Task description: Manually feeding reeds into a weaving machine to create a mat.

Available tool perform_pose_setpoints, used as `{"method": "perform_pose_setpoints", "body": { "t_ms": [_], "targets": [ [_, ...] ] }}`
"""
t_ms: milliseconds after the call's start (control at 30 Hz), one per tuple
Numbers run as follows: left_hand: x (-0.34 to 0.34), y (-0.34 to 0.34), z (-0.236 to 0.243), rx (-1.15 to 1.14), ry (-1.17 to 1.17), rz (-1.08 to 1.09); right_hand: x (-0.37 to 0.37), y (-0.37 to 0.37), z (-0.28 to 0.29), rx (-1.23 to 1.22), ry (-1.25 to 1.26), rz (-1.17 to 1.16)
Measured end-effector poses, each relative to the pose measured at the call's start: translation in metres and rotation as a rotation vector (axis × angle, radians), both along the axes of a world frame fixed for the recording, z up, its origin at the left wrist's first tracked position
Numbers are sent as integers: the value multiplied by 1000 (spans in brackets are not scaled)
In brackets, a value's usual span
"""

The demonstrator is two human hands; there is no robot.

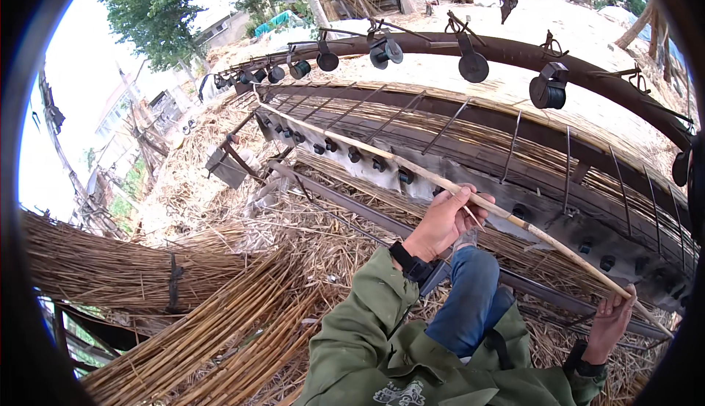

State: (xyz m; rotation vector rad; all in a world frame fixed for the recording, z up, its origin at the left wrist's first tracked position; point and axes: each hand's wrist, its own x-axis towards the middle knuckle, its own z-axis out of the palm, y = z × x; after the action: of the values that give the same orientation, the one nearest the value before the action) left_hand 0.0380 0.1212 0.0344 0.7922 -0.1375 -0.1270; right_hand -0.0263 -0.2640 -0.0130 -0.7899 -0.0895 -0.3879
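Note:
A long pale reed stalk (562, 247) runs slantwise from the far left of a dark metal frame (470, 152) to the near right. My left hand (446, 222) is closed around it near mid-length, thumb on top. A thin sliver or leaf strip sticks out below those fingers. Farther right, my right hand (611, 321) grips the same stalk close to its near end, fingers partly hidden. Just beyond the stalk, slanted metal rods (512, 147) stand in a row along the frame. Small black round parts (406, 175) line its near side.
Black wire spools (548, 91) hang from a curved metal beam (507, 49) above the frame. A brown rail (345, 198) crosses in front of my knees. Bundled reeds (132, 274) and loose stalks (220, 332) lie at the left, with straw litter (316, 259) underfoot.

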Motion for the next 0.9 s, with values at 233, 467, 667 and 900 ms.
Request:
{"method": "perform_pose_setpoints", "body": {
  "t_ms": [233,467,667,900],
  "targets": [
    [24,-23,23,-37,-125,-35,-5,-39,19,-72,-246,-126],
    [-4,-5,9,217,36,109,109,-9,80,137,-189,-39],
    [-33,4,-54,-246,398,-568,178,-91,87,77,215,-44],
    [-64,-13,-49,497,296,-176,164,-61,27,-130,453,-28]
  ]
}}
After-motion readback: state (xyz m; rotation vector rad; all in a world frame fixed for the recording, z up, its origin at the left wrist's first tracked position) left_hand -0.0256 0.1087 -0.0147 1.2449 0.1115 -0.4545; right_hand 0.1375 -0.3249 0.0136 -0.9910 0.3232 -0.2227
